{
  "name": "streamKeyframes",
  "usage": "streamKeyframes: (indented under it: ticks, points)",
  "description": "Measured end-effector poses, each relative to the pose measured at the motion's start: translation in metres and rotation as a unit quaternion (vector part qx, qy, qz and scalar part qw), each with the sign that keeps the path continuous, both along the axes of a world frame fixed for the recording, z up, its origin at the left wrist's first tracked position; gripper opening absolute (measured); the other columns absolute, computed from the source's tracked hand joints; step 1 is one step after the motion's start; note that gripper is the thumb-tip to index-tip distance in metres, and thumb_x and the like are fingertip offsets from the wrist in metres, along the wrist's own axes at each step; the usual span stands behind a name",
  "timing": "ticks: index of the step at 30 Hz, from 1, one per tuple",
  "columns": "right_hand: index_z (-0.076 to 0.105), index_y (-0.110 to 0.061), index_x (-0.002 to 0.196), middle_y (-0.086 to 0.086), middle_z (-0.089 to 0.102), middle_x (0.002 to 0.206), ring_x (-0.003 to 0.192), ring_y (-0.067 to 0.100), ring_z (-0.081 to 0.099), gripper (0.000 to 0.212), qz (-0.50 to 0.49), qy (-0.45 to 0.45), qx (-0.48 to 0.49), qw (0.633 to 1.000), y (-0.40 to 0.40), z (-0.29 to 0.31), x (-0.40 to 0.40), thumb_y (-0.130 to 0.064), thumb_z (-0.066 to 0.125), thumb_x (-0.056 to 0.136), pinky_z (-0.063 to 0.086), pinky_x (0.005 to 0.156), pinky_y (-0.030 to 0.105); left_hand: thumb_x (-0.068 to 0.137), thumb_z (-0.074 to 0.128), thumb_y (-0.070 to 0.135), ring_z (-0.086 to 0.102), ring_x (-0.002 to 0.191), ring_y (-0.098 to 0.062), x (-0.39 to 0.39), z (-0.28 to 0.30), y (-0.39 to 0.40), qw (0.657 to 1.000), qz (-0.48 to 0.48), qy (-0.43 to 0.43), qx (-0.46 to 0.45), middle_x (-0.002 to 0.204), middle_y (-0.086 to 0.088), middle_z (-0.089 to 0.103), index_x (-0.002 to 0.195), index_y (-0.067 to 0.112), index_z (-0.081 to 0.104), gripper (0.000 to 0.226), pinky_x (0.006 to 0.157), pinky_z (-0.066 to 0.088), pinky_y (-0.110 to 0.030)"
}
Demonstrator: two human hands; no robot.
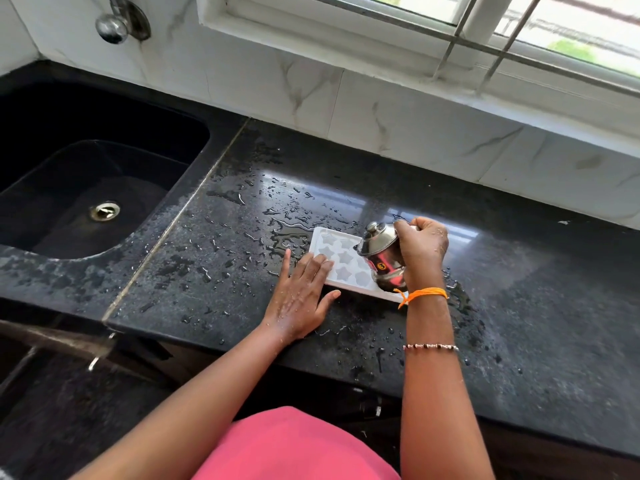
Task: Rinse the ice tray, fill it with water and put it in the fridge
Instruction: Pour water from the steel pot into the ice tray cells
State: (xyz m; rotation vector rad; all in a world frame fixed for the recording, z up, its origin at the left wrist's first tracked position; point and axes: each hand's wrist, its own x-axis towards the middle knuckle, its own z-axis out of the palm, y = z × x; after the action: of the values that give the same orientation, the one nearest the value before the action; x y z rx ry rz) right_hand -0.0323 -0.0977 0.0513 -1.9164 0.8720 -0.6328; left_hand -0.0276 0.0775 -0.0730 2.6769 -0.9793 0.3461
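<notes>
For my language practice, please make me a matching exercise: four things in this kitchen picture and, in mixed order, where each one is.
Things:
1. ice tray
2. steel pot
3. left hand
4. drain

Places:
a. in the sink bottom
b. tilted over the tray, in the right hand
c. flat on the wet counter
d. pressing the tray's near left corner

Pairs: 1-c, 2-b, 3-d, 4-a
</notes>
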Motion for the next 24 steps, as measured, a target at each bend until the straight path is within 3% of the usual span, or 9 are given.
streamKeyframes:
  ticks: [24]
  points:
    - [0.037, -0.019, 0.044, -0.003, 0.036, 0.049, 0.054, 0.013, 0.036, 0.037, 0.011, -0.013, -0.020, 1.000, -0.0048, 0.0014, -0.0033, -0.012, 0.058, 0.073, 0.036, 0.059, 0.030, 0.090, 0.033, 0.050, 0.043, 0.125, -0.025, 0.0002, -0.0014, -0.0003, 1.000, -0.005, -0.005, -0.019, 0.129, -0.005, 0.053, 0.128, 0.013, 0.051, 0.056, 0.111, 0.011, -0.055]
